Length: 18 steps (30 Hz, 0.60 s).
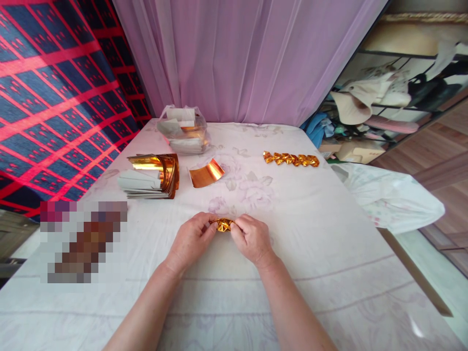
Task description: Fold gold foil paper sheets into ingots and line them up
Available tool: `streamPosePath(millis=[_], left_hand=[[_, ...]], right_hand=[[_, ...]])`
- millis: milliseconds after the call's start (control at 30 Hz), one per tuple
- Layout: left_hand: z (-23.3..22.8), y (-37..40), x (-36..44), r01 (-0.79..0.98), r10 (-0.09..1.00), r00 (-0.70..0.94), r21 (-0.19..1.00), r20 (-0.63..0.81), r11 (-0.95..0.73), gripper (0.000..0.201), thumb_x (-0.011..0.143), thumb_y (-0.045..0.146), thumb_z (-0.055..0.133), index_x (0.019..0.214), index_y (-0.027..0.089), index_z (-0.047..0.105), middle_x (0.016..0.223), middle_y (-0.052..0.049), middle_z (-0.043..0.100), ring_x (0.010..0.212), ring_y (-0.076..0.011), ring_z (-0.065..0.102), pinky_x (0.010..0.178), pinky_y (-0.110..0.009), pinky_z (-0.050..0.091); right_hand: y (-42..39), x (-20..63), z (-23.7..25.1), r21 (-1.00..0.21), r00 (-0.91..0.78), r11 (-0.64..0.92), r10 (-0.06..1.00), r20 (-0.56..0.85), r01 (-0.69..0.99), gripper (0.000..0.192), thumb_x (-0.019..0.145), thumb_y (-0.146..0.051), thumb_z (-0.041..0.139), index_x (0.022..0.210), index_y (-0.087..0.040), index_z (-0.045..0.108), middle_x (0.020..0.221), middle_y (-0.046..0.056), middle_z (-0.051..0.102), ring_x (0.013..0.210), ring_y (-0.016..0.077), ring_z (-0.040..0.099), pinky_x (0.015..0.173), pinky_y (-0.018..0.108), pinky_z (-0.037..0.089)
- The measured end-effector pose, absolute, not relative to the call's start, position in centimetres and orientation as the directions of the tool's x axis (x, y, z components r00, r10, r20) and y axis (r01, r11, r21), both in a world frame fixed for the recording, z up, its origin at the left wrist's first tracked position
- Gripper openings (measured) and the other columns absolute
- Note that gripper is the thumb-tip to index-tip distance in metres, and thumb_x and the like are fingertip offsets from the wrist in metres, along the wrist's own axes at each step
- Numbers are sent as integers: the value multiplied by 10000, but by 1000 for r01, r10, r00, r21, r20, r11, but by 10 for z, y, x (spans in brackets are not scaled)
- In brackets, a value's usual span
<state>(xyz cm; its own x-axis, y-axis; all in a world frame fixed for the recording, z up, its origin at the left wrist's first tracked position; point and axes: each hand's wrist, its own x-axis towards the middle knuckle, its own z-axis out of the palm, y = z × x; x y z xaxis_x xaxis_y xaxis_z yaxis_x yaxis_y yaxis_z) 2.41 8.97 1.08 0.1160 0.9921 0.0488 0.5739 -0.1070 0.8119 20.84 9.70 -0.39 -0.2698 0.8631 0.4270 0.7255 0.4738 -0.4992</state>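
Pale floral cloth covers the desk (314,234), with a lilac curtain (241,58) hung behind it at the top centre of the frame and a red-and-blue patterned hanging (54,97) filling the upper left. At lower centre, a small piece of gold foil paper (223,224), already creased into a compact folded shape, is pinched between both hands just above the cloth. The left hand (190,240) is closed on its left end with thumb and fingertips pressed together, and the right hand (252,238) is closed on its right end in the same grip.

Toward the upper right of the cloth, a row of finished gold folded pieces (291,159) is laid end to end, so several are judged to be done. Much is judged to be left: a thick stack of foil sheets (153,175) lies at centre left, gold faces curling up over grey backs, and one loose curved gold sheet (206,173) is set just right of it. A clear plastic bag (185,129) holding more sheets rests farther back near the curtain. A pixelated patch is seen at lower left.
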Motion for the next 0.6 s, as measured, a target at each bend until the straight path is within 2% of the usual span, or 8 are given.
streamPosePath(millis=[300,433,600], left_hand=[[18,91,28,411,990,128,912,-56,-1,217,786,366,535,790,193,666,746,-7,676,700,-153,589,642,-239,454],[18,92,28,306,990,113,951,-84,46,243,802,401,536,811,186,646,717,7,664,643,-136,574,624,-237,463],[17,91,27,347,988,132,938,-74,23,251,831,411,537,867,188,649,732,10,661,626,-127,558,588,-223,451]], right_hand=[[98,209,-6,-518,-261,471,865,428,714,318,894,-208,417,580,-212,462,599,-6,544,581,113,486,586,258,291],[97,210,-4,-545,-274,465,876,396,698,316,911,-236,415,603,-213,483,624,-2,553,610,116,509,601,248,308],[97,208,-3,-572,-272,469,876,397,673,317,908,-221,402,603,-213,484,612,-8,530,590,117,491,590,252,309]])
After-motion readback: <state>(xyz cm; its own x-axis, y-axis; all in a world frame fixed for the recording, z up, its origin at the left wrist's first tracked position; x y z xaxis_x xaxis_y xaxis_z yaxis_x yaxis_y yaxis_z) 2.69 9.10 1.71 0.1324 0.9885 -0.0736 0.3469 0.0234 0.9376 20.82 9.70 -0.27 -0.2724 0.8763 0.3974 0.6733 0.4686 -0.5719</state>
